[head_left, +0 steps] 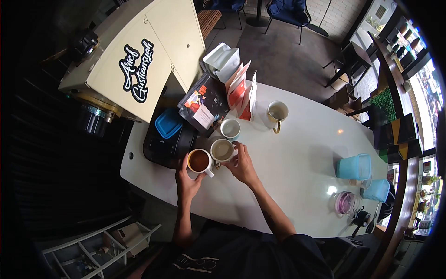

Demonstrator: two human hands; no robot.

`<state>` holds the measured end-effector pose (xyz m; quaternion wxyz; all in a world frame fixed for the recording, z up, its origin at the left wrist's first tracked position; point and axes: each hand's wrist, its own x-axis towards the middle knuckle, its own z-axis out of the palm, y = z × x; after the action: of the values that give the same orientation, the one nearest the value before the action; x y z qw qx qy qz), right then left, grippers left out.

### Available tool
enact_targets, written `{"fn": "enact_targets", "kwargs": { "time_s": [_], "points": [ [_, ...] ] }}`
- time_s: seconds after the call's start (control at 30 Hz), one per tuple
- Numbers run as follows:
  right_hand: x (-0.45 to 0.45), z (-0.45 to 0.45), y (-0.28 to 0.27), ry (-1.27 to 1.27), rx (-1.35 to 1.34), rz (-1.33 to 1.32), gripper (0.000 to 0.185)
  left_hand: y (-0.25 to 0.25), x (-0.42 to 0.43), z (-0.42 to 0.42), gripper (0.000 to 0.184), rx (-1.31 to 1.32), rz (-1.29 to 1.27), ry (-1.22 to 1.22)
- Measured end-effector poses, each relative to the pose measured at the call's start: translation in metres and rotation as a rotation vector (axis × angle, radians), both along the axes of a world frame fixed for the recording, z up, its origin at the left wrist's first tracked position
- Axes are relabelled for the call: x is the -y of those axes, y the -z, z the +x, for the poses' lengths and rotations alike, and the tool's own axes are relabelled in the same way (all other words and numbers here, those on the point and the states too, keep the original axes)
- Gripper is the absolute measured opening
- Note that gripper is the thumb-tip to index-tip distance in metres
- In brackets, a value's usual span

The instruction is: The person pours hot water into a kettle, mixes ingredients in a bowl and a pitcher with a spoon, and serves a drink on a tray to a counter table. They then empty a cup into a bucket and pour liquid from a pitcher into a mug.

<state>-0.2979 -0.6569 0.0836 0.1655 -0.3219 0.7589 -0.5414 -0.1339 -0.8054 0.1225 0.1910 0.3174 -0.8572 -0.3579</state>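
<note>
My left hand [187,184] is wrapped round a white mug of reddish-brown liquid [199,161], its handle pointing toward me on the right. Just beyond it, my right hand [243,166] grips the near right side of a pale cup [222,149]; whether that cup holds a milky drink or shows a bare bottom I cannot tell. The two vessels are very close together. Behind them a small white cup [230,129] stands upright. Farther right is a white mug with a gold handle [278,111].
A black appliance [158,148] with a blue lid [168,123] stands left of the cups. Behind are a dark printed bag [203,104] and red-white pouches [241,95]. Blue containers [354,167] and a glass vessel [345,203] sit at the white table's [297,186] right end.
</note>
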Motion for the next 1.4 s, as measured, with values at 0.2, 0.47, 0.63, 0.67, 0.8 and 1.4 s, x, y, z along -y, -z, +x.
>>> {"fn": "enact_targets", "kwargs": {
  "time_s": [0.2, 0.47, 0.63, 0.67, 0.8, 1.4],
  "points": [
    [0.003, -0.014, 0.008, 0.022, -0.048, 0.007, 0.069, -0.002, 0.001, -0.013, 0.091, -0.015, 0.043, 0.017],
    [0.009, -0.024, 0.001, 0.070, -0.088, 0.069, 0.068, -0.003, 0.004, -0.024, 0.092, 0.000, 0.030, 0.035],
    [0.004, -0.028, -0.001, 0.020, -0.028, 0.107, 0.065, 0.001, 0.005, -0.025, 0.094, -0.005, 0.048, 0.059],
    [-0.001, -0.029, 0.000, 0.024, -0.033, 0.102, 0.065, 0.001, 0.002, -0.024, 0.096, -0.024, 0.016, 0.052],
    [-0.037, -0.044, -0.024, 0.145, 0.040, -0.036, 0.036, 0.001, 0.000, -0.011, 0.096, -0.119, -0.015, 0.108],
    [-0.081, -0.085, 0.002, 0.259, 0.192, -0.117, 0.020, -0.040, -0.071, -0.025, 0.041, -0.211, 0.367, 0.491]
  ]
}}
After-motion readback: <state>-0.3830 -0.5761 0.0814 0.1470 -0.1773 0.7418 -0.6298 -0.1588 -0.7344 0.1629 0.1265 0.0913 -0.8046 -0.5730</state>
